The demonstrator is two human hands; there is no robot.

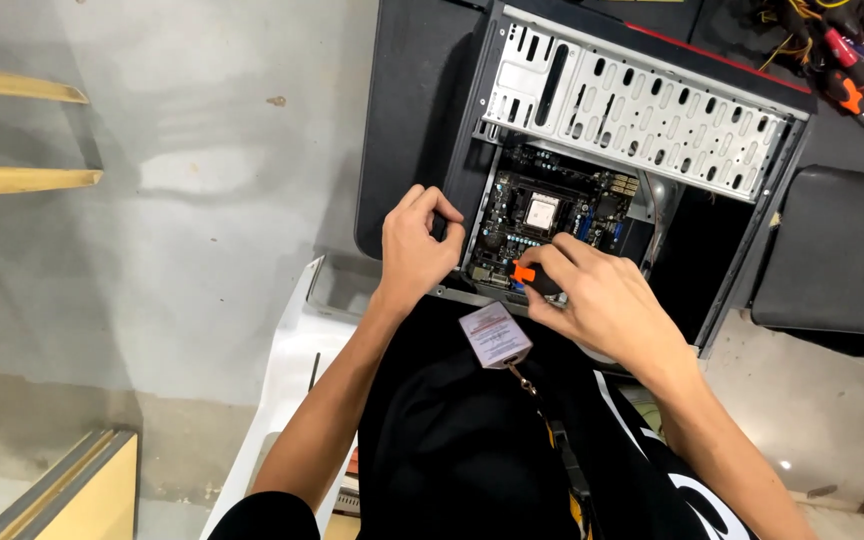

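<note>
Head view: perforated metal computer case (642, 110)

Screwdriver (530, 276) tip & shaft hidden under right hand (602, 300); motherboard (552, 215) partly behind drive cage (632, 105).

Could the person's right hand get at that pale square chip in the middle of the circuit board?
Probably yes: the right hand, holding an orange-and-black screwdriver, is just beside the square chip, and the case side is open.
</note>
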